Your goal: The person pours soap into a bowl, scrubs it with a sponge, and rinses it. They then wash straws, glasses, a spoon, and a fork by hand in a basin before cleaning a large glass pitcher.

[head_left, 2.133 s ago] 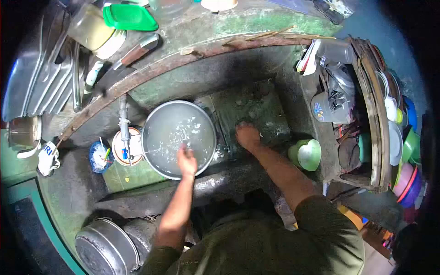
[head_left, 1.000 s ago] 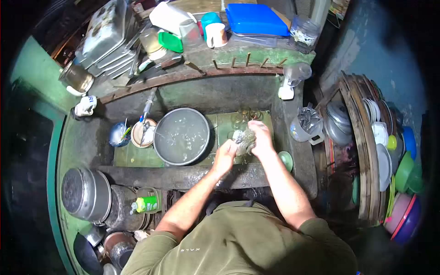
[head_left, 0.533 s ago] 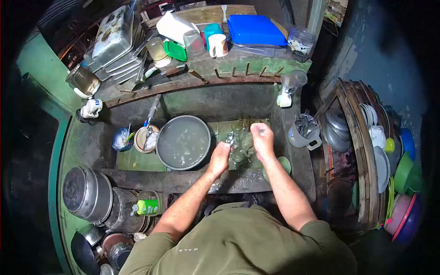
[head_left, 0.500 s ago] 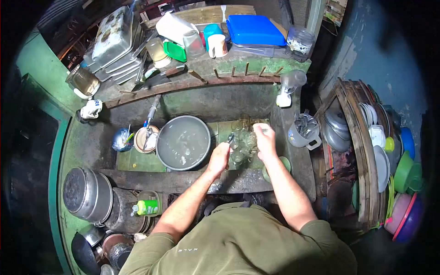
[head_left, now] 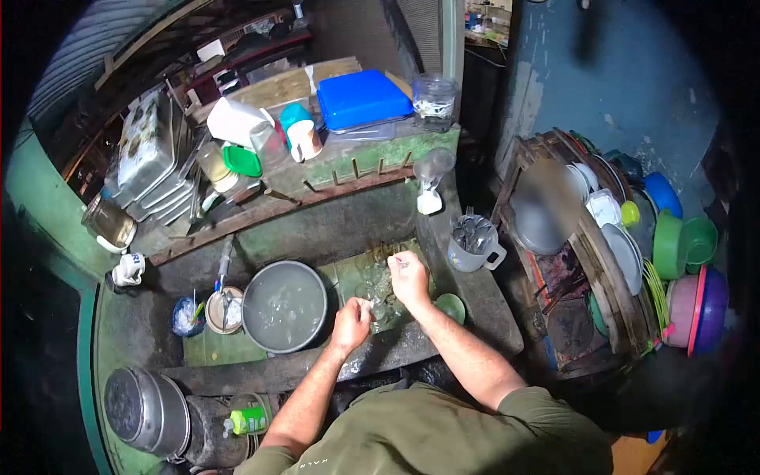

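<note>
Washing glasses (head_left: 374,279), head view: cluster of clear glasses stands in sink just right of metal basin (head_left: 246,313). Left hand (head_left: 351,323) close to basin's right rim, at cluster's near edge, grip curled together, contents hidden. Right hand (head_left: 409,277) further right of basin, fingers bent down onto glasses; cannot tell whether grip is clamped. Judgement: wet glass probably slippery and closely packed, so lift one at a time, steady neighbours, keep rims from knocking.
</note>
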{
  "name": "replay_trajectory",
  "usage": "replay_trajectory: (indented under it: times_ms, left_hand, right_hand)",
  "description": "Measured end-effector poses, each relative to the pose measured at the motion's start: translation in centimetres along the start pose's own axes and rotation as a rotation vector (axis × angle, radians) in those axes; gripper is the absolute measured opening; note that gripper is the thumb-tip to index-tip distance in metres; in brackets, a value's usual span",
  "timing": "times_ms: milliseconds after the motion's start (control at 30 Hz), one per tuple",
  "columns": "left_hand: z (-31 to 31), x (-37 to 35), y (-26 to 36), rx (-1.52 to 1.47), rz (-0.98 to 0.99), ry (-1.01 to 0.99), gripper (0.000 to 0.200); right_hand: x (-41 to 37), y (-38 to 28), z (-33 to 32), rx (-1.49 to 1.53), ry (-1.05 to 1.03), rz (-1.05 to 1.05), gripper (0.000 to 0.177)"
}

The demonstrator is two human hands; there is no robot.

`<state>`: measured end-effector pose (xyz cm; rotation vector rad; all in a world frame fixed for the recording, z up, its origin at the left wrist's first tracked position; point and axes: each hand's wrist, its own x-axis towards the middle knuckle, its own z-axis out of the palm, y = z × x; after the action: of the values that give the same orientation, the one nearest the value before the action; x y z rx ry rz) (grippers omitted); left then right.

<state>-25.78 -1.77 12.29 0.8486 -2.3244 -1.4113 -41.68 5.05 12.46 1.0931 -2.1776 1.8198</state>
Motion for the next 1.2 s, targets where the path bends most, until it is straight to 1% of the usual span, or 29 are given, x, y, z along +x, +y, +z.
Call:
replay_trajectory:
  times_ms: [33,67,100,133,167,200,233,267,300,333,367,400,433,467,500,533,567,600,633,700,733,767,833,867,933,967,1067,1133,1200]
  left_hand:
    - [0.1,-0.3,0.4,-0.083,-0.077,-0.033,0.016]
    - [0.7,0.2,-0.5,-0.019,-0.024,-0.018,0.017]
    - [1.4,0.7,-1.5,0.045,0.029,-0.002,0.020]
    - [2.1,1.1,-2.5,0.014,0.151,0.068,0.024]
    - [2.1,1.2,-2.3,0.016,0.159,0.068,0.024]
    - [1.9,1.2,-2.1,-0.020,0.102,0.038,0.023]
    - [1.8,1.2,-2.0,-0.056,0.044,0.009,0.021]
    - [2.1,1.0,-2.6,-0.242,-0.005,-0.062,0.016]
    - [2.0,0.9,-2.6,-0.287,-0.002,-0.086,0.008]
    - [1.9,0.8,-2.7,-0.320,-0.012,-0.072,0.009]
    - [1.7,0.6,-2.2,-0.356,-0.030,-0.055,0.013]
    - [1.3,0.9,-2.5,-0.293,-0.101,-0.061,0.018]
    - [0.7,1.0,-2.5,-0.207,-0.014,-0.079,0.016]
    - [0.6,0.9,-2.0,-0.229,-0.036,-0.043,0.022]
    - [0.3,0.3,-0.4,-0.448,-0.150,-0.064,0.013]
    - [0.4,0.2,-0.1,-0.600,-0.148,-0.108,0.008]
    - [0.4,0.3,0.1,-0.578,-0.205,-0.105,0.007]
    - [0.4,0.4,0.5,-0.559,-0.207,-0.115,0.008]
    - [0.5,0.4,0.9,-0.538,-0.205,-0.127,0.008]
    - [0.7,0.4,1.1,-0.416,-0.080,-0.127,0.008]
    - [2.3,1.2,-1.6,-0.409,0.037,-0.072,0.010]
    - [2.2,1.1,-1.1,-0.407,0.036,-0.073,0.010]
    - [1.5,0.7,0.7,-0.304,-0.049,-0.103,0.016]
    - [1.4,0.7,0.9,-0.302,-0.048,-0.099,0.016]
    - [1.5,0.4,1.2,-0.448,-0.021,-0.085,0.016]
    - [1.4,0.4,1.2,-0.448,-0.022,-0.079,0.016]
    - [1.6,0.4,1.2,-0.543,-0.076,-0.087,0.013]
    - [1.7,0.4,1.2,-0.590,-0.088,-0.096,0.012]
    - [1.3,0.7,0.7,-0.604,-0.151,-0.134,0.011]
  right_hand:
    - [-0.3,-0.5,0.0,0.091,0.029,0.312,0.019]
    - [-0.9,-0.1,1.0,0.209,0.038,0.305,0.023]
    - [-1.5,-0.1,1.6,0.244,-0.058,0.264,0.027]
    - [-2.7,-0.2,2.3,0.171,-0.095,0.248,0.032]
    - [-3.4,-0.8,2.5,0.097,-0.133,0.231,0.038]
    - [-3.5,-0.8,2.4,0.000,-0.147,0.230,0.045]
    - [-3.1,-0.6,2.0,0.001,-0.145,0.224,0.045]
    - [-2.6,-0.5,1.2,0.045,-0.194,0.267,0.040]
    - [-2.2,-0.2,0.5,0.090,-0.246,0.314,0.036]
    - [-2.0,0.1,-0.3,0.042,-0.190,0.199,0.028]
    - [-1.7,1.5,-0.6,0.076,-0.089,0.106,0.023]
    - [-1.3,1.2,-1.7,0.240,-0.043,0.280,0.023]
    - [-0.9,2.9,-1.9,0.351,0.040,0.358,0.026]
    - [-0.6,3.4,-2.7,0.688,0.096,0.584,0.024]
    - [-0.2,0.8,-4.4,0.845,0.101,0.700,0.024]
    - [-0.8,1.4,-4.5,0.907,0.060,0.715,0.025]
    - [-0.9,1.9,-4.4,0.973,0.027,0.715,0.026]
    - [-1.0,-0.7,-4.5,1.054,0.000,0.732,0.028]
    - [-1.5,-1.2,-4.0,1.046,-0.046,0.714,0.032]
    - [-2.0,-3.1,-3.3,0.759,-0.136,0.530,0.038]
    - [-2.3,-2.9,-2.6,0.622,-0.186,0.450,0.041]
    - [-2.6,-2.3,-2.0,0.508,-0.198,0.369,0.040]
    - [-2.2,-2.0,-1.9,0.452,-0.135,0.345,0.039]
    - [-1.9,-1.6,-2.2,0.530,-0.098,0.409,0.039]
    - [-1.6,-0.9,-2.9,0.673,-0.043,0.523,0.039]
    - [-1.4,-1.0,-3.3,0.731,-0.047,0.551,0.038]
    - [-1.9,-1.6,-3.4,0.806,-0.049,0.584,0.036]
    - [-1.8,-1.6,-3.4,0.964,0.001,0.667,0.033]
    - [-1.5,-1.4,-3.6,0.930,0.014,0.645,0.032]
